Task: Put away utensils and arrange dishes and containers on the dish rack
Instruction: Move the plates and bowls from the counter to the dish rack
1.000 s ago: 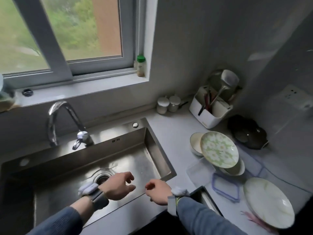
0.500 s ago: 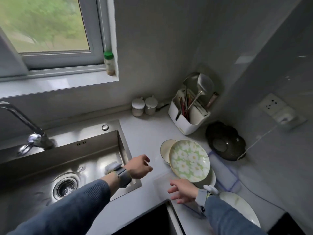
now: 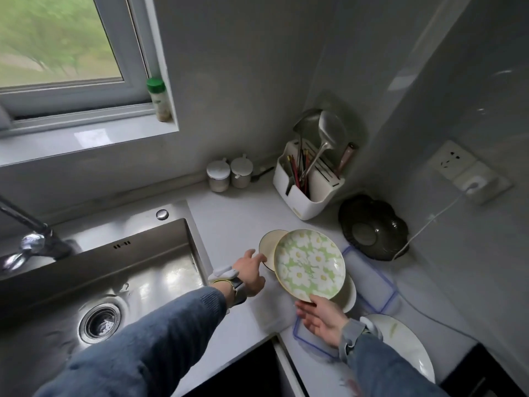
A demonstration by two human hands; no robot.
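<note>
On counter | left hand (image 3: 249, 271) grip apart, touching cream bowl (image 3: 269, 245) | right hand (image 3: 320, 316) grip apart under floral plate (image 3: 309, 263) | no legible writing

Grey tiled walls (image 3: 243, 81) meet in a corner above a pale countertop (image 3: 229, 224). Window (image 3: 57, 38) upper left with white frame and sill (image 3: 86, 138), greenery outside, daylight coming in. Wall socket (image 3: 455, 160) on the right wall, a white plug in the one beside it.
</note>
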